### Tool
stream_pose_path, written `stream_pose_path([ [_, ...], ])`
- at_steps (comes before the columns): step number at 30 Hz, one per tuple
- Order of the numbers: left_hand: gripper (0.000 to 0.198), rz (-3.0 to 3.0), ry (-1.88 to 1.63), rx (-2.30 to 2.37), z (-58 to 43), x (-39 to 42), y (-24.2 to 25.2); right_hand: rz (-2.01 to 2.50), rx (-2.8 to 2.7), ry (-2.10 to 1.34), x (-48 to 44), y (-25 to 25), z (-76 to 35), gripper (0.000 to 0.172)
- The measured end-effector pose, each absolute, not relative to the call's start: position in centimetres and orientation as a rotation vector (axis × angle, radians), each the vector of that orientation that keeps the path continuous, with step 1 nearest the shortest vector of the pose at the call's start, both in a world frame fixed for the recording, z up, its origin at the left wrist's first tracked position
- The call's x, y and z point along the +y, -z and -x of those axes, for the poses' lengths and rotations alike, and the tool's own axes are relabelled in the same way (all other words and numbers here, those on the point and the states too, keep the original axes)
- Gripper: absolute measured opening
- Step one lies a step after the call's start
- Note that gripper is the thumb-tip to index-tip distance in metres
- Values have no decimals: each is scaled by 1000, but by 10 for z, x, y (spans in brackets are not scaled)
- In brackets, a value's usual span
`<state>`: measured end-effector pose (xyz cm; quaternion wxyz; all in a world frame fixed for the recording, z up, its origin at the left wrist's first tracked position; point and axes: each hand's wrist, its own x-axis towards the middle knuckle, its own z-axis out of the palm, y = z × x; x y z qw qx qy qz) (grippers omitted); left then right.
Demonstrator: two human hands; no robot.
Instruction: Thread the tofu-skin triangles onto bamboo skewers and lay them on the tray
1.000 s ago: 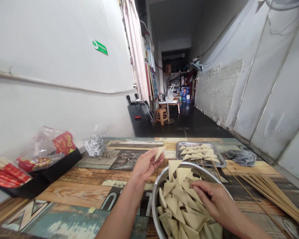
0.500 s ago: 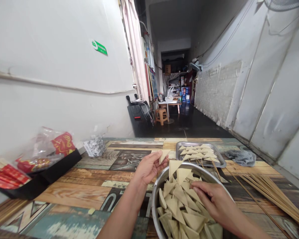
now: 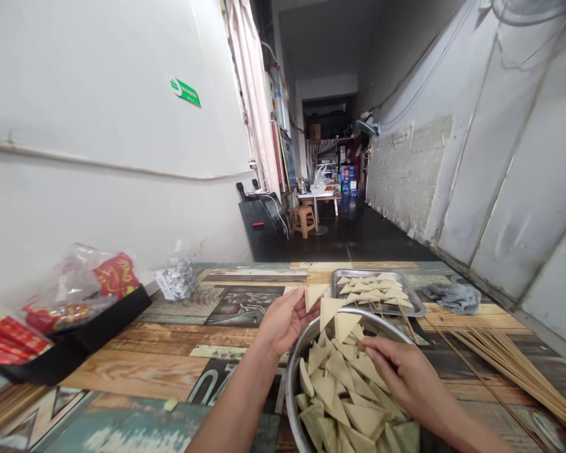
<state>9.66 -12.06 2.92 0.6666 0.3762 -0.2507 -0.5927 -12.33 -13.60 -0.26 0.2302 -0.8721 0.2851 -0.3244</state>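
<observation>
Tabletop (image 3: 136,377) cropped; bowl (image 3: 291,385) cut off below.

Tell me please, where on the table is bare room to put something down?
The widest bare patch of table lies between the black holder and the left forearm, with a small pale scrap on it. Another lies between the silvery bundle and the left hand. The right side is crowded: bowl, metal tray, grey cloth, thin sticks.
</observation>
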Motion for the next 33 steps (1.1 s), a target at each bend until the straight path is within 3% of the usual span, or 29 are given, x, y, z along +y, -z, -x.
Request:
stream_pose_path([
  [33,6,-833,1291,-515,-96,-122,-23,2450,774,933,-137,5,125,24],
])
